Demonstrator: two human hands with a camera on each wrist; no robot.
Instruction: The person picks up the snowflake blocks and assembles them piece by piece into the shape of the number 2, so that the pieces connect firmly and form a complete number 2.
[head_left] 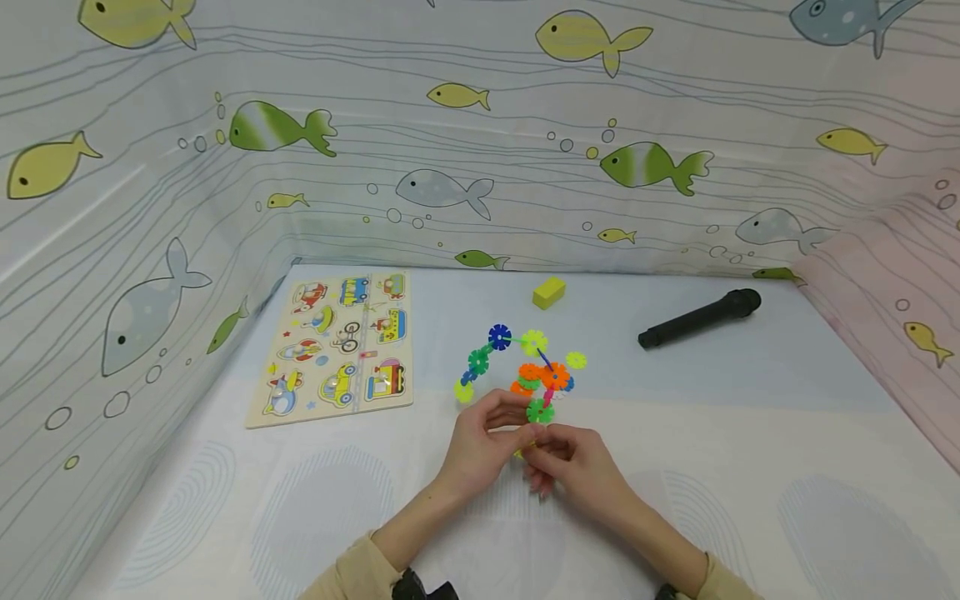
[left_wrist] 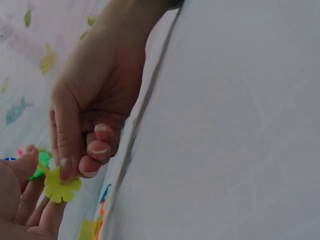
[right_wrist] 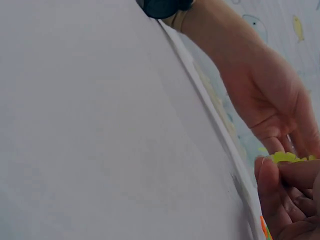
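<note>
A cluster of colourful flower-shaped plastic discs (head_left: 528, 371) stands linked together on the white table (head_left: 750, 467). My left hand (head_left: 486, 442) grips its near end by a green disc (head_left: 540, 411), also seen as the green disc (left_wrist: 42, 162) beside my thumb. My right hand (head_left: 576, 467) pinches a yellow-green disc (left_wrist: 61, 186) between thumb and index finger, right against my left hand's fingers (left_wrist: 22, 200). In the right wrist view the yellow-green disc (right_wrist: 287, 157) shows only as an edge between both hands. The join between the discs is hidden.
A wooden vehicle puzzle board (head_left: 341, 350) lies at the left. A yellow block (head_left: 548, 292) sits behind the discs, with a black cylinder (head_left: 699, 317) to its right. Fish-patterned sheets (head_left: 480, 167) wall the table on three sides.
</note>
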